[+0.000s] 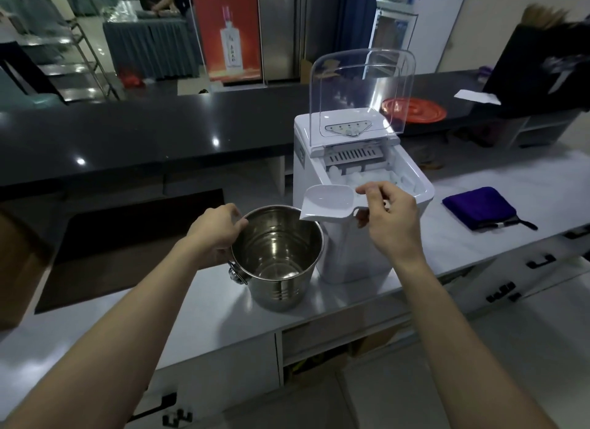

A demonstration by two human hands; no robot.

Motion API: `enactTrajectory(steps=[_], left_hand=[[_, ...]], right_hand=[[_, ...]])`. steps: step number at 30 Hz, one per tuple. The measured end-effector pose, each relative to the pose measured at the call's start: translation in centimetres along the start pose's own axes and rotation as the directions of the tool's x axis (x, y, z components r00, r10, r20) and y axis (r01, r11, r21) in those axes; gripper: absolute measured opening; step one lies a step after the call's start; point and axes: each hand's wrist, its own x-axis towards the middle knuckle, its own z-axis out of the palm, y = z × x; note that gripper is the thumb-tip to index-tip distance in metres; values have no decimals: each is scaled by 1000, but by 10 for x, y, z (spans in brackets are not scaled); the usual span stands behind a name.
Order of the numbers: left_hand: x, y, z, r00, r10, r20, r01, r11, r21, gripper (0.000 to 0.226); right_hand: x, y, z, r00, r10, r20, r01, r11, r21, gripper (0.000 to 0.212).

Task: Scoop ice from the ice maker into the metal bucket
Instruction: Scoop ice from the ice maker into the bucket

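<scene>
Two bare hands work over a pale grey desk (223,307). On it stand one metal bucket (281,291) and one white ice maker (351,253), the bucket just left of the machine and very close to it.

The left hand (217,230) holds the bucket at the far-left part of its rim, its fingers (238,226) curled over the edge. The bucket stands upright with its shiny bottom showing and no ice visible in it. One round handle fitting shows on its near-left side.

The right hand (392,218) holds one white plastic scoop (329,202). Its fingers (372,189) and thumb pinch the short handle at the scoop's right end. The scoop hangs in the air in front of the ice maker's opening, its wide mouth pointing left, just above the bucket's far-right rim. The scoop's hollow looks empty.

The ice maker's one clear lid (360,87) stands swung up and back. In the open bin lies a heap of ice (360,176), with too many pieces packed together to count.

To the right on the desk lies one folded purple cloth (479,206), well apart from the machine, with one black pen (523,225) at its near edge. Behind the desk runs a higher black counter (143,135), and on it, past the lid, lies one round red disc (413,109).
</scene>
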Motion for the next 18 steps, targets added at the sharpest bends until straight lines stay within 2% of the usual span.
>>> enactTrajectory(steps=[2,4,10,14,18], left_hand=[[-2,7,-6,992,67,-104,-63,997,48,43],[-3,21,-14,976,147,-160,-152,988,-16,43],[-12,80,-25,911,356,-207,-388,912,-136,40],[-6,110,-22,881,393,-264,-447,875,-188,40],[4,133,-17,855,380,-352,-467,860,-206,39]], right_hand=[[7,-1,-6,1000,-1,-25,2,999,40,27],[16,-2,-13,999,-12,-53,15,997,70,28],[44,0,-38,997,-21,-73,34,983,180,31],[64,12,-50,999,-5,-33,12,972,237,32],[85,25,-67,996,-11,83,-11,964,265,28]])
